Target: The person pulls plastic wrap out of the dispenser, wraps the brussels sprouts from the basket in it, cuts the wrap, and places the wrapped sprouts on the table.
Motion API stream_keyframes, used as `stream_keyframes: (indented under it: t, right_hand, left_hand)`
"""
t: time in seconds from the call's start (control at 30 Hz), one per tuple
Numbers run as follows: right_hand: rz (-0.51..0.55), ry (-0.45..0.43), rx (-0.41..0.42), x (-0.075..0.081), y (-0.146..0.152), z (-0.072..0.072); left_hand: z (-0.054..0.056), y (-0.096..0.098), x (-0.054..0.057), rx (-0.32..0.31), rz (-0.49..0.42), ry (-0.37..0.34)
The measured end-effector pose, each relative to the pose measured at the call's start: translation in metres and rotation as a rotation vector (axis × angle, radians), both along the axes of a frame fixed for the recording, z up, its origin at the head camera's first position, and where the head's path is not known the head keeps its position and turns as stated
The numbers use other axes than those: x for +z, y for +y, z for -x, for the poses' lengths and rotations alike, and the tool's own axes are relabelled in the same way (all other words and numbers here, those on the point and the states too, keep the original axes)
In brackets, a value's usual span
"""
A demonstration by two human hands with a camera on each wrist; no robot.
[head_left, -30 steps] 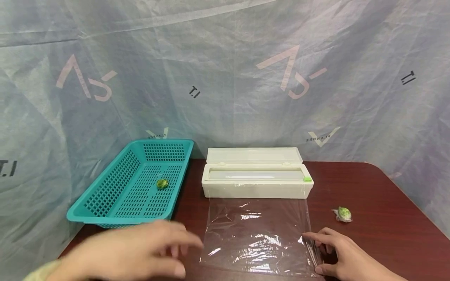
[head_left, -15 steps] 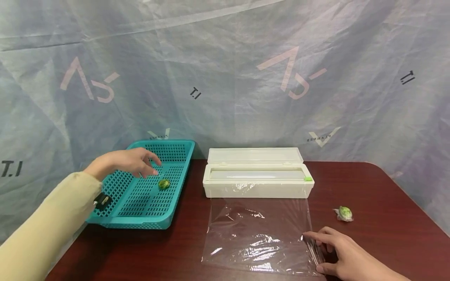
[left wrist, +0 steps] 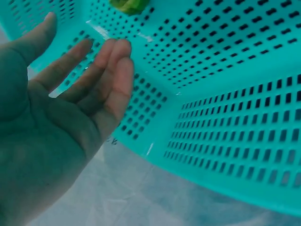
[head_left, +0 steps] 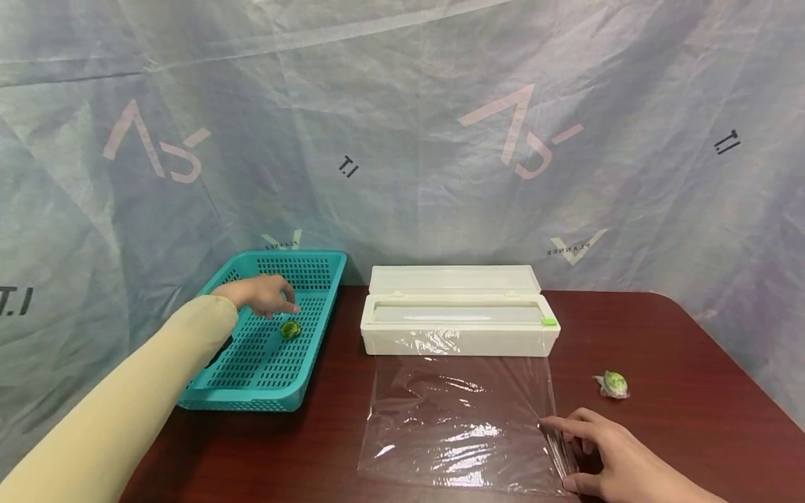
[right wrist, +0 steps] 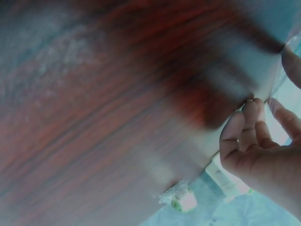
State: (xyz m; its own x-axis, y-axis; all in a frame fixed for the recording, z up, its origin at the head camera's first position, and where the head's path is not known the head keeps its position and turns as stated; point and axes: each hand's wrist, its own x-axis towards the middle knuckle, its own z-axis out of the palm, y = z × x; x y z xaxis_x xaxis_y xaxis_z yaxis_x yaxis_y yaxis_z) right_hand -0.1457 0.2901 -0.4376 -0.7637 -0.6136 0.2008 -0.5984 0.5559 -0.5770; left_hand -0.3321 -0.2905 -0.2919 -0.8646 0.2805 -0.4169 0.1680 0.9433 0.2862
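Note:
In the head view my left hand (head_left: 267,295) hangs over the teal plastic basket (head_left: 295,399), just behind a small green Brussels sprout (head_left: 291,330). The left wrist view shows its fingers (left wrist: 123,77) spread and apart from the sprout (left wrist: 129,5), with nothing between them. A sheet of cling film (head_left: 462,426) lies pulled out across the table from a white dispenser box (head_left: 462,341). At the sheet's right edge, my right hand (head_left: 606,454) presses the film with thumb and forefinger well apart. The film is bunched into pleats between them.
A Brussels sprout wrapped in film (head_left: 615,384) sits on the dark red table (head_left: 679,363) to the right. The dispenser's lid (head_left: 454,279) stands raised behind it, and a green slider (head_left: 550,321) is at its right end. A grey cloth (head_left: 402,140) hangs behind.
My left hand has moved from the front left of the table up and over the basket, then closer to the sprout. My right hand has stayed at the film's edge.

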Motion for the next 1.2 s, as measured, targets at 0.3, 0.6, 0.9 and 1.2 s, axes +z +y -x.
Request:
stream_keyframes:
  t: [0.3,0.6,0.9,1.2]
  right_hand:
    - [0.009,-0.013,0.004,0.002,-0.001,0.001]
    - [-0.002,-0.025,-0.008,0.002,-0.001,0.0]
    - [0.004,-0.058,-0.01,0.001,0.0,-0.001]
    - [0.01,-0.01,-0.005,-0.001,-0.001,-0.001]
  left_hand:
    - [-0.001,0.007,-0.021,0.199,0.012,-0.085]
    - [0.003,0.009,-0.034,0.271,0.004,-0.096]
    - [0.003,0.005,-0.035,0.154,0.028,-0.069]
    - [0.009,0.0,-0.039,0.132,0.0,-0.099]
